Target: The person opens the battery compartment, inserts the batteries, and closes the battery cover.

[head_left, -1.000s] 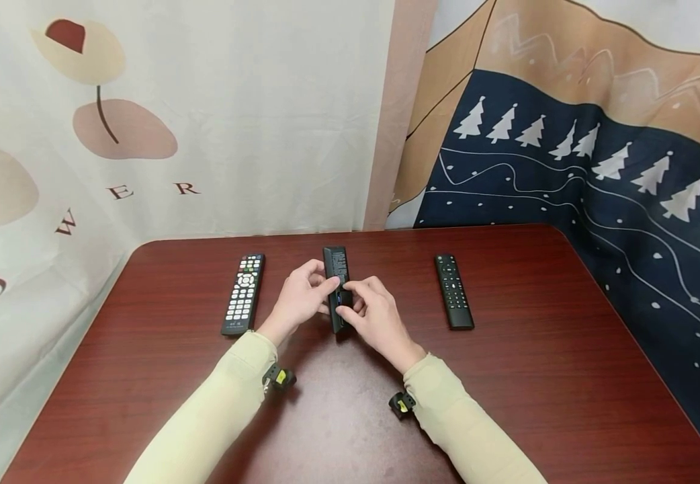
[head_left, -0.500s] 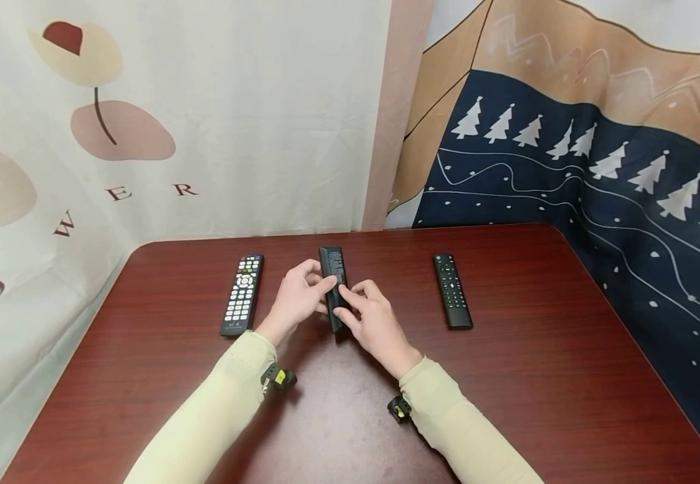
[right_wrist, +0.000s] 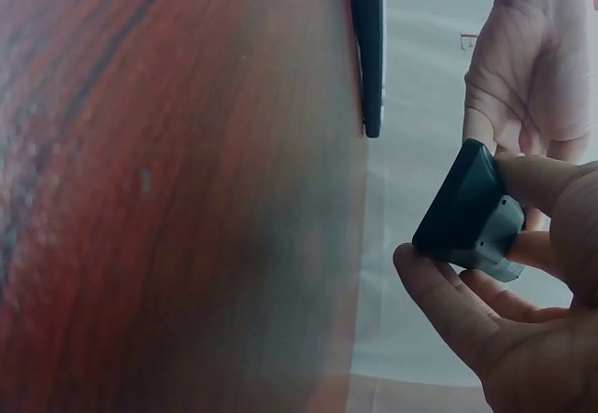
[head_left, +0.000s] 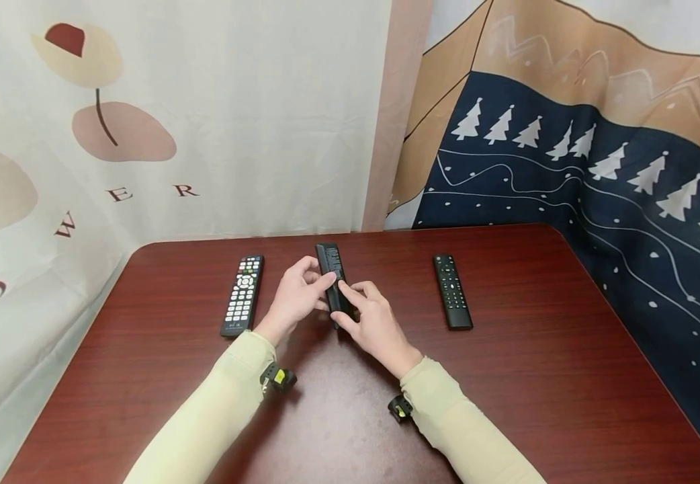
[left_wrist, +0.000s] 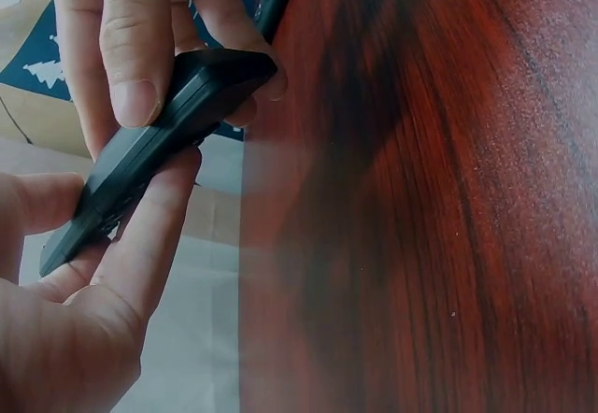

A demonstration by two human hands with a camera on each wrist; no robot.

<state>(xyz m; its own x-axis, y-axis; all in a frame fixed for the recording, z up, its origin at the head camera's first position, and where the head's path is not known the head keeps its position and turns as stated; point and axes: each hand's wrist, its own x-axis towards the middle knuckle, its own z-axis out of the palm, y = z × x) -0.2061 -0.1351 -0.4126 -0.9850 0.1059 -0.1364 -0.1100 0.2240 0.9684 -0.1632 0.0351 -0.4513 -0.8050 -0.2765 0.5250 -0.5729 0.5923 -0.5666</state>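
Observation:
Above the middle of the table, both hands hold a black remote control (head_left: 329,258) with its printed back up. My left hand (head_left: 294,296) grips its left side, thumb on the back and fingers underneath. From the right, my right hand (head_left: 377,324) pinches the lower half, thumb and index finger at the battery cover (head_left: 339,301). In the left wrist view the remote (left_wrist: 135,165) slants between both hands, apart from the table. The right wrist view shows the remote's near end (right_wrist: 462,198) between the right hand's fingers. No battery shows.
A remote with white buttons (head_left: 243,296) lies on the left of the table (head_left: 537,376). On the right lies a slim black remote (head_left: 453,292). Printed curtains (head_left: 277,121) hang behind the table's far edge. Each wrist wears a small camera (head_left: 280,378).
The battery cover, raised a second ago with something blue visible beneath, now lies flush against the remote's back. The remote has shifted slightly left and up, and the right hand has closed in.

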